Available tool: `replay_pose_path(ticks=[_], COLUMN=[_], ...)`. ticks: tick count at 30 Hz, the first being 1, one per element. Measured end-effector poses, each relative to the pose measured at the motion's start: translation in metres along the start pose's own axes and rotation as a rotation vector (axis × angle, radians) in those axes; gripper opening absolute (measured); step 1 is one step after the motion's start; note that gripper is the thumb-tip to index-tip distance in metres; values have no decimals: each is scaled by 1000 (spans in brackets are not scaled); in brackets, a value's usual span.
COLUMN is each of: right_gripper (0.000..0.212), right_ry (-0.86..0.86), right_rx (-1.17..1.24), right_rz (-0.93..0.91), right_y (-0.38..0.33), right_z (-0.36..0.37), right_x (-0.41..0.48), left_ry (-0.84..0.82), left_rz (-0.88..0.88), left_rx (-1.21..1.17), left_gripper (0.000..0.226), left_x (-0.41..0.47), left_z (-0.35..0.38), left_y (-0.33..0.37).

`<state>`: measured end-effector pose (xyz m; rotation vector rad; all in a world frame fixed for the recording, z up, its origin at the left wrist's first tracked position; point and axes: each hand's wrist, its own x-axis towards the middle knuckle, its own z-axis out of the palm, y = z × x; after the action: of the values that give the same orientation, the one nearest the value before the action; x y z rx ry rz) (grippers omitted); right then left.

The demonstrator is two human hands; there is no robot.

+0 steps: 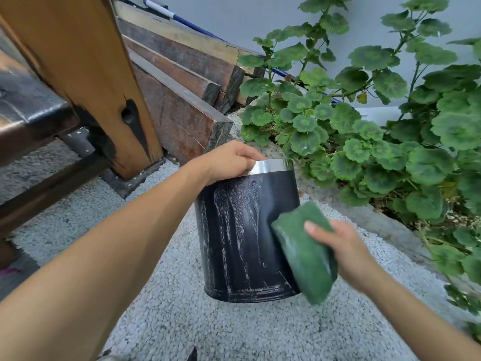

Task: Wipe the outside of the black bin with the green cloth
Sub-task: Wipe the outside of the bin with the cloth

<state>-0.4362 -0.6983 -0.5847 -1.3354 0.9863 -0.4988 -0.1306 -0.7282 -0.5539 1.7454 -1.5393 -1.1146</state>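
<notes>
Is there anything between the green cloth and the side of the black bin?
Nothing visible. The right hand presses the green cloth against the black bin; the left hand grips its rim.

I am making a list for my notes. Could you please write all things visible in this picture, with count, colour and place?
bin: one, black with a silver rim, centre, on the gravel
cloth: one, green, against the bin's right side
gravel: pale grey, covering the ground
wooden post: one, brown, upper left
planks: several, dark brown, stacked behind the post
plant: green round leaves, right side
pole: one, blue and white, top, behind the planks
wall: pale grey, top
left hand: gripping the bin's rim
right hand: holding the cloth
</notes>
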Motion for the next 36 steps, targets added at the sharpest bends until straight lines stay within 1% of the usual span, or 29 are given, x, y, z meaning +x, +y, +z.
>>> replay_pose_path(ticks=[2, 3, 4, 6, 8, 9, 10, 12, 14, 17, 19, 21, 23, 27, 29, 31, 33, 34, 35, 36], right_gripper=[20, 20, 19, 25, 39, 43, 43, 37, 35, 35, 34, 33, 27, 32, 32, 27, 21, 21, 21, 20], right_ry=[96, 128, 157, 200, 201, 184, 165, 127, 88, 11, -91, -225, -322, -392, -360, -269, -183, -134, -76, -17], right_rx=[57, 55, 30, -69, -235, -343, -449, -633, -773, -868, -906, -941, -963, -930, -848, -613, -318, -217, -151, -112], right_rz=[-113, -172, -226, -320, -394, -412, -419, -415, -410, -454, -490, -447, -389, -395, -359, -197, -7, 35, 38, 0], right_y=[-28, -42, -54, -74, -84, -86, -87, -83, -73, -53, -36, -16, 8, 45, 50, 44, 28, 18, 7, -6], right_z=[-8, -10, -10, -6, 1, 5, 10, 21, 32, 44, 47, 49, 50, 50, 49, 46, 40, 35, 30, 26], right_x=[22, 34, 45, 64, 80, 86, 91, 96, 94, 80, 65, 46, 25, -9, -17, -19, -15, -10, -3, 6], left_ry=[-16, -14, -3, 34, 39, 32, 26, 36, 57, 50, 47, 54, 49, 30, 36, 39, 17, 5, 8, 26], left_rz=[-23, -39, -44, -21, 3, 11, 13, 5, -5, -8, 0, -1, -8, -12, -22, -50, -51, -48, -53, -72], left_rx=[214, 281, 293, 173, 30, -9, -36, -80, -117, -141, -153, -149, -137, -103, -121, -165, -134, -86, -49, -59], left_gripper=[35, 36, 38, 36, 32, 30, 26, 23, 22, 23, 27, 27, 24, 25, 24, 22, 25, 28, 29, 28], left_x=[-2, -4, -7, -12, -14, -13, -11, -9, -8, -8, -7, -4, -4, -6, -6, -10, -14, -16, -18, -20], left_z=[-11, -15, -17, -15, -8, -5, -3, -2, -3, -3, -3, -3, -4, -6, -7, -9, -13, -15, -17, -19], left_y=[-6, -10, -14, -21, -22, -21, -22, -25, -29, -30, -31, -32, -32, -29, -27, -26, -27, -29, -31, -36])
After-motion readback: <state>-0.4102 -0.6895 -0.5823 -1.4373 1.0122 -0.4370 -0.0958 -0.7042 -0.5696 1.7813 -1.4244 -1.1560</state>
